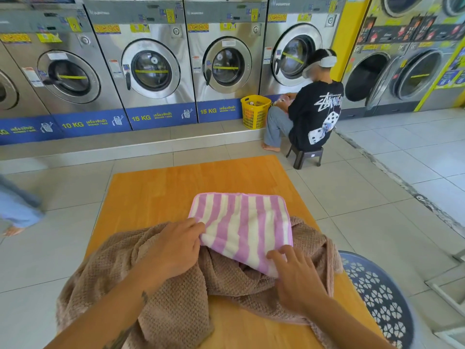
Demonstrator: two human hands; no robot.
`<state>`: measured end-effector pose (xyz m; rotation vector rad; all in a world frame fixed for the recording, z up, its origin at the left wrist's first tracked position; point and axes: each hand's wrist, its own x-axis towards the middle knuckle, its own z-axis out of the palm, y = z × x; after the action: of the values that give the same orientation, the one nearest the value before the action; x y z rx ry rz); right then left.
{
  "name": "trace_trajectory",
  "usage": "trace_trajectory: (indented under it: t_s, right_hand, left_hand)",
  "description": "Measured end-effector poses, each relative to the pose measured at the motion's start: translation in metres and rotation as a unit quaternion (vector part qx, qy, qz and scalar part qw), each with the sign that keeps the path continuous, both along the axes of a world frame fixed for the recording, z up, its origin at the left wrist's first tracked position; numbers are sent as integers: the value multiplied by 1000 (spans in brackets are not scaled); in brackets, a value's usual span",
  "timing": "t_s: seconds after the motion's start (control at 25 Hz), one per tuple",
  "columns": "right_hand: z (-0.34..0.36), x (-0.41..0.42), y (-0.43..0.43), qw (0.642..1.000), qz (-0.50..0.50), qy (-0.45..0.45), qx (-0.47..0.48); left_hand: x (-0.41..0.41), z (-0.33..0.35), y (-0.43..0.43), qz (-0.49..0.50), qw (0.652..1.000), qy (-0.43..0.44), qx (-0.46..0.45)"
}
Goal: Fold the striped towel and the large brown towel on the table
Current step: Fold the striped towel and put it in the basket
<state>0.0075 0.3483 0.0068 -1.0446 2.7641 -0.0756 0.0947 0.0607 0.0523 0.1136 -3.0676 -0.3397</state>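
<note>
The striped towel (245,227), folded, lies mid-bench (161,192), its near edge on the crumpled brown towel (161,293) at 6 o'clock. The left hand (173,248) pinches its 9 o'clock corner; the right hand (297,275), fingers spread, presses its 5 o'clock corner. A blue basket (382,293) sits at 4 o'clock

"10 KG", "15 KG" on washer panels (161,117), seemingly.
</note>
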Motion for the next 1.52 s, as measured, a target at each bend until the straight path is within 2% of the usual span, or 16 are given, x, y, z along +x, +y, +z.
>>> trace_trajectory:
  t_s: [0.12,0.2,0.28,0.36,0.44,0.52,0.76,1.08,1.2,1.24,1.32,1.4,1.44,1.52]
  right_hand:
    - [20,-26,-8,988,-19,81,-129]
    - [51,-49,-5,976,-24,95,-193]
    - [76,-66,1,982,-12,31,-186]
    - [87,-83,6,983,-33,-53,-174]
    - [90,-105,4,973,-76,-63,-207]
    - [92,-127,-5,968,-98,-58,-225]
    - [57,-181,-38,974,-109,-69,-187]
    - [2,-258,-85,971,-150,-123,-138]
    - [-23,-268,-94,981,-116,-149,-38]
    - [-28,-269,-97,983,-97,-155,-16]
    - [-36,-274,-102,985,-56,-162,-5]
    - [-39,-280,-104,987,-22,-155,19]
    - [-37,-282,-106,983,-21,-176,37]
    - [-33,-285,-111,964,-33,-252,75]
  left_hand:
    - [3,-1,2,-35,999,18,-35]
    - [1,-1,-1,-41,998,22,-40]
    - [-6,0,-2,-32,999,15,-17]
    - [-15,3,-3,-19,999,3,48]
    - [-28,8,-9,5,995,12,100]
    - [-44,12,-19,35,994,25,103]
    - [-102,15,-44,115,990,41,64]
    - [-186,-40,-84,152,988,5,-20]
    - [-200,-57,-64,192,979,36,-65]
    - [-200,-60,-50,207,976,23,-66]
    - [-199,-67,-19,268,957,-108,-3]
    - [-196,-74,2,339,891,-282,108]
    - [-196,-80,8,349,868,-325,139]
    - [-201,-90,4,327,878,-318,146]
